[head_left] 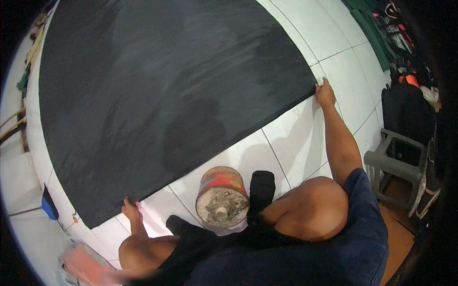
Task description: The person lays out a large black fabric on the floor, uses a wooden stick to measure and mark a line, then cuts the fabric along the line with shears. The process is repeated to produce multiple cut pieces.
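Head view: left hand (130,209) at 8 o'clock, right hand (325,94) at 2, both are pinching the black cloth (167,105) edge; it's looking soft, floppy, so I'm favouring corners.

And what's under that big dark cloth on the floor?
White floor tiles show along the visible edges of the dark cloth; whatever lies beneath it is covered, so I can't tell.

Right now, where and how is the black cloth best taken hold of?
Probably by the near edge, coming from the person's side: the black cloth is spread wide over the white floor, so this long, straight, thin border looks easiest to pinch. Holding toward both ends suits its width: the right grip is at one corner, the left grip slightly inward of the other.
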A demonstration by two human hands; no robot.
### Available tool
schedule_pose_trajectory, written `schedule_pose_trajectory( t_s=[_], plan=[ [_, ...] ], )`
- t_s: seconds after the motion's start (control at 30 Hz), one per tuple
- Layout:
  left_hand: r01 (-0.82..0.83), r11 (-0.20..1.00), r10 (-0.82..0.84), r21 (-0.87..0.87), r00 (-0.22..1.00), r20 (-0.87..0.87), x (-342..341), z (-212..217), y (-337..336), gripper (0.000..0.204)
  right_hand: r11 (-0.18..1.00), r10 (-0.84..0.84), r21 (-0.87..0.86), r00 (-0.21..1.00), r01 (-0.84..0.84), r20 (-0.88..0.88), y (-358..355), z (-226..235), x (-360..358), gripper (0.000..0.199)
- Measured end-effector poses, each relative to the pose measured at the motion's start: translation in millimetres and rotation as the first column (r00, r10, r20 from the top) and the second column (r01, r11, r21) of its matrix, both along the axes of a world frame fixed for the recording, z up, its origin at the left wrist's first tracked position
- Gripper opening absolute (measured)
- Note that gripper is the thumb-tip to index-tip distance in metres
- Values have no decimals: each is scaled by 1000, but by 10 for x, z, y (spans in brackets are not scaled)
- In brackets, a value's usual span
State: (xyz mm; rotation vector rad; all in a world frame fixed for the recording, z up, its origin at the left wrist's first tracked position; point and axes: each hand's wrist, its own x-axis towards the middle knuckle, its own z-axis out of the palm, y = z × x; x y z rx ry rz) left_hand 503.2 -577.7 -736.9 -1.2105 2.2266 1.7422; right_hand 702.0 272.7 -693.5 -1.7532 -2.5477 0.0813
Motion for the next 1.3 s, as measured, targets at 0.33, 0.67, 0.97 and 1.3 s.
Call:
schedule_pose_trajectory(
  t_s=[0.33, 0.67, 0.97, 1.3],
  plan=[
    [-7, 1000, 7, -10, 999, -46, 33, 136, 76, 31, 330, 931, -78, 338, -941, -138, -2799, 378, -528, 46],
    [-1, 1000, 4, 28, 994, -107, 39, 169, 184, 34, 255, 962, -271, 272, -928, -25, -2897, 287, -574, 39],
    [-263, 956, 275, 131, 957, -88, -35, 331, 112, 31, 233, 972, -302, 230, -924, 48, -2942, 350, -637, 41],
    [-144, 757, 224, -637, 973, 47, -628, -173, -1913, 39, 326, 932, -430, 363, -842, -4, -2967, 482, -593, 45]
  ],
)
